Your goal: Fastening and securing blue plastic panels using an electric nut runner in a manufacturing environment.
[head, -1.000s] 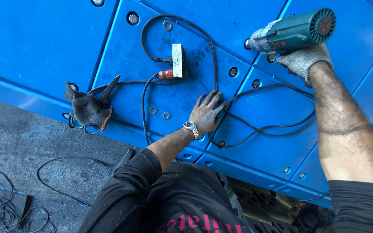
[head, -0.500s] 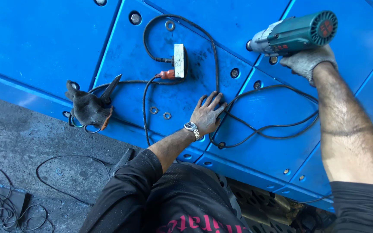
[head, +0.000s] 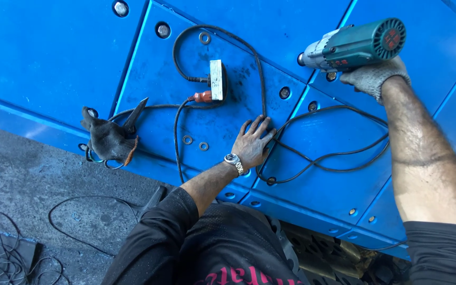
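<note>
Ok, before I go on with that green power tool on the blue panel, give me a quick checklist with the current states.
1. Right hand gripping the green power tool: ok, gloved.
2. Tool nose on a panel bolt: cannot tell.
3. Left hand away from the tool: ok, flat on the blue panel.
4. Black cable kept off the work: not ok, looped beside the left hand.
5. Left hand gloved: not ok, spare glove lies on the panel.

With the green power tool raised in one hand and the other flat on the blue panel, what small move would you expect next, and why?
Probably lowering the green power tool onto the bolt just under its nose. The gloved right hand holds it just above that bolt, while the bare left hand braces flat on the blue panel beside the black cord.
</note>
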